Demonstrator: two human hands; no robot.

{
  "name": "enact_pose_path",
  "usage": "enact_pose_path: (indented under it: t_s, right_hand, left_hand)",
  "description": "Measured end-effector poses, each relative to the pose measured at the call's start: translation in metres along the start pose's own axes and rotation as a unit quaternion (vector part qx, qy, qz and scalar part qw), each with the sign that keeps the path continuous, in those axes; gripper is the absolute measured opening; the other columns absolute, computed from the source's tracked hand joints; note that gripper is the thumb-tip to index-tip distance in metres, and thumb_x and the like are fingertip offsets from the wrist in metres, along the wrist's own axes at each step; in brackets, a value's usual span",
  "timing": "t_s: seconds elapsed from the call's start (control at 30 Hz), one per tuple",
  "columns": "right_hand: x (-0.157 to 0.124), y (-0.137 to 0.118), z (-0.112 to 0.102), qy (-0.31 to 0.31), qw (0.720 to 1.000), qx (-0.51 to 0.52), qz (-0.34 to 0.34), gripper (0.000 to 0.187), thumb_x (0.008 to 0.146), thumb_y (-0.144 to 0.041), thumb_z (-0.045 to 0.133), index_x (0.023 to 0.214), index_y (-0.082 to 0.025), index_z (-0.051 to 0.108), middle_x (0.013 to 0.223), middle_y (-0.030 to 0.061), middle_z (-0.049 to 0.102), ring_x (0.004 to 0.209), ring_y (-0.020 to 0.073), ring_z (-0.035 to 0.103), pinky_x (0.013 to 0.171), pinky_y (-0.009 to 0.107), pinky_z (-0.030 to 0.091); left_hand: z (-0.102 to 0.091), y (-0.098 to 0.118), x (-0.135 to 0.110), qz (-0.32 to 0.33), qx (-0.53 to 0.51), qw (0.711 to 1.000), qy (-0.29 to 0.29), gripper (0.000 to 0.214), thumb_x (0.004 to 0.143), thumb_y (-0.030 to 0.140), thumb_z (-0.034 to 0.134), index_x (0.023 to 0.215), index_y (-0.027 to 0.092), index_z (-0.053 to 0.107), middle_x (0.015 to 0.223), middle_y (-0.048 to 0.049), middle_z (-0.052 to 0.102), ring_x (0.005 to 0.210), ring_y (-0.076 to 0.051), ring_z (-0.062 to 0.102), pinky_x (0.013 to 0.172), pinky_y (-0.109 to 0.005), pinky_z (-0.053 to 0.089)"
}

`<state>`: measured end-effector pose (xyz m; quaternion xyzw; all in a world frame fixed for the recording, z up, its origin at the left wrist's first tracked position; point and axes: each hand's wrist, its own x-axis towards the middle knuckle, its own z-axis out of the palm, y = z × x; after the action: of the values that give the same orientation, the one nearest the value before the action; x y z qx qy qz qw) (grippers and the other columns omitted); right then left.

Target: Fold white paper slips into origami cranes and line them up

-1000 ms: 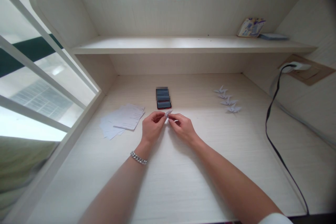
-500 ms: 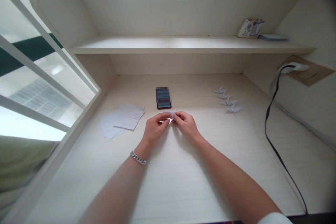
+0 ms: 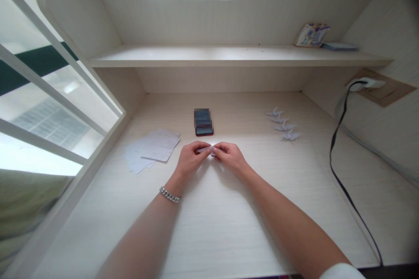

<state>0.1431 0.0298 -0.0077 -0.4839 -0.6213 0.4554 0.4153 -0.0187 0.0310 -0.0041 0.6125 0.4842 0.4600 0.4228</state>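
Between my two hands is a small folded piece of white paper point(image 3: 204, 150), mostly covered by the fingers. My left hand point(image 3: 191, 155), with a silver chain bracelet on its wrist, pinches the paper from the left. On the other side my right hand point(image 3: 231, 154) is closed on the same paper, thumb and forefinger together. The fingertips of both hands meet just above the desk. A phone point(image 3: 204, 127) lies right beyond the hands. Several folded paper cranes point(image 3: 284, 127) stand in a row at the back right. The paper's exact folds are hidden.
A fanned stack of white paper sheets point(image 3: 160, 144) lies left of my hands. The desk point(image 3: 209, 226) runs back under a shelf point(image 3: 196, 54), which carries a small colourful packet point(image 3: 312, 35). A black cable point(image 3: 334, 157) hangs from the wall socket point(image 3: 389, 88) down the right side.
The folded paper has turned and now sits lower, more between the left fingers. Both hands have come slightly nearer to me, their fingertips closer together. The phone, sheets and cranes are unmoved.
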Motion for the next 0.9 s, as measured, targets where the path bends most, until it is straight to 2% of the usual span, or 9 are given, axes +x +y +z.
enact_pose_path:
  t_s: [0.1, 0.23, 0.47, 0.9]
  right_hand:
    - [-0.0002, -0.0017, -0.0005, 0.011, 1.0, -0.015, -0.021, 0.023, 0.076, -0.034, 0.057, 0.081, -0.016, 0.069, 0.073, 0.0047, 0.067, 0.067, 0.0158, 0.06, 0.061, 0.026, 0.046]
    - [0.0004, -0.0016, -0.0003, 0.034, 0.999, 0.03, -0.021, 0.021, 0.07, -0.031, 0.063, 0.082, -0.015, 0.068, 0.081, 0.0074, 0.069, 0.074, 0.0181, 0.062, 0.067, 0.029, 0.048]
    - [0.002, 0.0025, -0.0005, 0.028, 0.997, 0.065, -0.009, 0.02, 0.067, -0.031, 0.066, 0.078, -0.014, 0.068, 0.074, 0.0068, 0.068, 0.066, 0.0162, 0.061, 0.061, 0.027, 0.047]
    - [0.0016, -0.0013, -0.0034, 0.01, 0.994, 0.11, 0.015, 0.015, 0.062, -0.026, 0.068, 0.073, -0.016, 0.07, 0.063, 0.0029, 0.066, 0.055, 0.0127, 0.057, 0.053, 0.025, 0.046]
  left_hand:
    - [-0.0008, -0.002, 0.0005, -0.008, -0.006, 1.0, -0.004, 0.026, 0.067, 0.035, 0.068, 0.082, 0.015, 0.069, 0.082, -0.0081, 0.071, 0.074, -0.019, 0.064, 0.066, -0.027, 0.05]
    - [-0.001, -0.0041, 0.001, -0.019, -0.006, 1.0, -0.013, 0.024, 0.068, 0.034, 0.067, 0.081, 0.014, 0.068, 0.081, -0.0081, 0.07, 0.07, -0.018, 0.064, 0.065, -0.028, 0.05]
    - [-0.0023, -0.0016, 0.0018, -0.012, -0.018, 0.999, -0.037, 0.021, 0.068, 0.032, 0.067, 0.08, 0.015, 0.067, 0.082, -0.0076, 0.069, 0.074, -0.017, 0.063, 0.068, -0.028, 0.049]
    - [-0.0021, 0.0004, 0.0011, -0.025, -0.057, 0.997, -0.039, 0.011, 0.065, 0.022, 0.063, 0.073, 0.016, 0.067, 0.067, -0.0024, 0.066, 0.06, -0.013, 0.057, 0.058, -0.024, 0.044]
